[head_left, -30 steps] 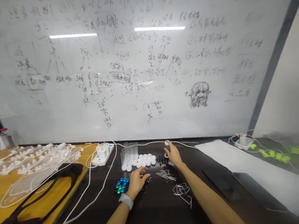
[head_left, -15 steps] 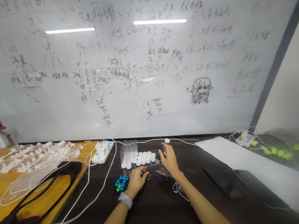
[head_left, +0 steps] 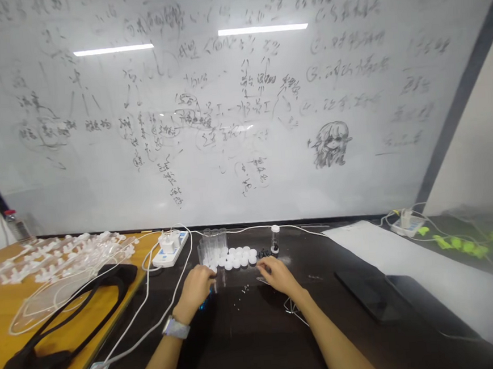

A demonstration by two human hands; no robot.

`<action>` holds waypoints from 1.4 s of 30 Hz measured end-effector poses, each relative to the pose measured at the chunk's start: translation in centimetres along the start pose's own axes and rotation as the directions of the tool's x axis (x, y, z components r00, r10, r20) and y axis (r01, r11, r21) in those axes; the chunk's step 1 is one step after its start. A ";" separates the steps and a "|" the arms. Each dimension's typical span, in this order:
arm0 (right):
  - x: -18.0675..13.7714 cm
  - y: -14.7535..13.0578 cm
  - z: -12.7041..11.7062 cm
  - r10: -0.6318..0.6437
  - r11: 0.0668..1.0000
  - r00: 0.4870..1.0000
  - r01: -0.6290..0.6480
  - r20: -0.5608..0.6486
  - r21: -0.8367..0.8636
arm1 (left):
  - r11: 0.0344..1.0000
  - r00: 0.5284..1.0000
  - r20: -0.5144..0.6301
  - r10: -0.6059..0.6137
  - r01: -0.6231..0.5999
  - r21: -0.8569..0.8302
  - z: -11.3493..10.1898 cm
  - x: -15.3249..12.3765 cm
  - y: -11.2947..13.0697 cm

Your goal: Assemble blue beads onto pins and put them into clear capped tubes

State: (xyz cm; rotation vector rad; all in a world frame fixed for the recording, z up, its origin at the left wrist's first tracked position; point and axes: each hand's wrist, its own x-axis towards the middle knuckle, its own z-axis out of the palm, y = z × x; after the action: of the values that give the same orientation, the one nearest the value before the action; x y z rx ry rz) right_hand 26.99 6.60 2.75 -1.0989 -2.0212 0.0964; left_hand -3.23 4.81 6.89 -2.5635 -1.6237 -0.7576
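My left hand (head_left: pixel 197 287) is at the white caps below a group of clear tubes (head_left: pixel 213 244). Its fingers are curled together, and what they may hold is hidden. Behind that hand, blue beads (head_left: pixel 203 305) are mostly covered. My right hand (head_left: pixel 280 275) has thumb and fingers drawn together beside a small pile of black pieces (head_left: pixel 264 253); anything in its fingertips is too small to make out. Thin metal pieces (head_left: pixel 262 280) lie partly under it. Just beyond it a clear tube (head_left: pixel 275 239) with a white top stands upright. Between the hands are round white caps (head_left: pixel 240 258) in rows.
Tiny white bits (head_left: pixel 245 290) are scattered on the dark table (head_left: pixel 259 342). A wire frame (head_left: pixel 291 306) lies near my right forearm. Dark flat devices (head_left: pixel 364 296) and a white sheet (head_left: pixel 375 251) are on the right. A power strip (head_left: pixel 171 249) and cables lie left.
My left hand has moved left and slightly away from me, now covering most of the beads. My right hand has come back from the capped tube toward the black pieces, leaving the tube standing.
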 end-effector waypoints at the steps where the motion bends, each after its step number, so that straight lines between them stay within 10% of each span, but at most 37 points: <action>1: 0.1 0.3 -0.3 0.016 1.000 1.000 -0.016 -0.009 0.001 | 1.000 0.999 0.035 -0.013 0.012 0.025 -0.5 -0.2 -0.5; 15: 0.1 2.3 -1.5 0.115 0.993 0.989 -0.115 -0.096 -0.003 | 0.986 0.988 0.146 -0.047 0.023 0.163 -1.4 -0.2 1.0; 28: 0.0 3.0 -1.4 0.145 0.989 0.986 -0.145 -0.083 0.002 | 0.948 0.992 0.125 -0.020 0.058 -0.313 5.0 1.6 2.1; 39: -0.1 3.3 -1.7 0.158 0.987 0.986 -0.158 -0.050 0.011 | 0.721 0.954 -0.012 -0.300 0.218 -0.658 8.9 0.9 2.6; 42: -0.1 3.3 -1.9 0.154 0.988 0.988 -0.154 -0.014 0.021 | 0.516 0.948 0.036 -0.315 0.203 -0.832 8.8 1.1 2.9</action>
State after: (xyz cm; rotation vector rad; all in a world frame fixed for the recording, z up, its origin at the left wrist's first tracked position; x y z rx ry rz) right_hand 30.55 8.00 2.58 -1.2387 -1.9156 0.1865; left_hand 3.09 6.71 0.25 -2.6501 -1.9529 -2.1425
